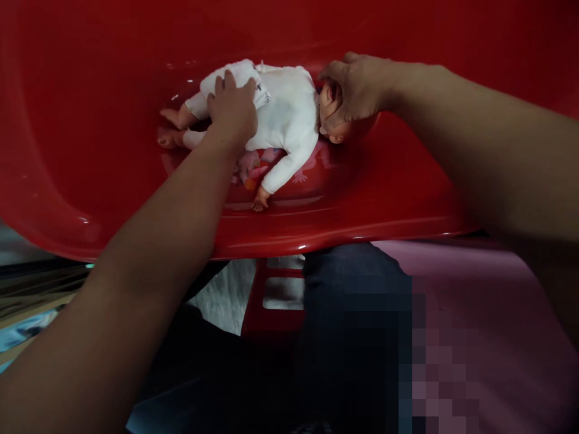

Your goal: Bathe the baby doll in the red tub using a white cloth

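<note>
Nearest, at the bottom of the frame, are the person's dark trousers, with a pink surface on the lower right and a red slotted stool at lower centre. Above them the near rim of a red tub runs across the middle. Inside it, in the upper centre, a doll in white lies stretched sideways, feet to the left, head to the right, one arm reaching towards that rim beside a coloured picture on the tub's floor. The left hand lies over the doll's hip and a rumpled white cloth; it's dim, and I can't tell whether that grip is pinching the cloth or only pressing. The right hand has its grip curled round the doll's head, fingers across the face. The tub's far wall fills the top.
</note>
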Tool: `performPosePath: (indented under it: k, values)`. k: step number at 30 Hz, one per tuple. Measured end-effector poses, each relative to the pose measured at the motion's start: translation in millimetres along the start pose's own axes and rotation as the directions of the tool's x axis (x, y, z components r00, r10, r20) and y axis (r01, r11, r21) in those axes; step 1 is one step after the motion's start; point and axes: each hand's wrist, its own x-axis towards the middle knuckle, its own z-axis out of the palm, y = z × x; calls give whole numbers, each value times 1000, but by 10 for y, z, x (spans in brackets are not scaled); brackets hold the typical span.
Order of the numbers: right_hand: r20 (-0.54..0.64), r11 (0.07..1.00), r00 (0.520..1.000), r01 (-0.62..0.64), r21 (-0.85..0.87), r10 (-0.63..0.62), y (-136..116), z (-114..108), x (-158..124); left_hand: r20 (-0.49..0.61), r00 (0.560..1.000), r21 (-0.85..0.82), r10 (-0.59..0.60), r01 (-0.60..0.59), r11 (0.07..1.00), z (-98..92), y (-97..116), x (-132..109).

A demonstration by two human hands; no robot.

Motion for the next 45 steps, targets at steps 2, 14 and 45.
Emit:
performPosePath:
  k: [2, 14, 45]
  values:
    - [2, 1000, 1000, 10, 10, -10, 7, 4, 7, 19, 997, -7, -78, 78, 997, 8, -36, -12]
    - [-6, 998, 1000, -1, 63, 1, -58, -11, -27, 53, 999, -94, -10, 15, 995, 92, -59, 31]
    - [47, 991, 997, -62, -122, 68, -182, -10, 6, 76, 993, -257, -93, 109, 960, 205, -167, 343]
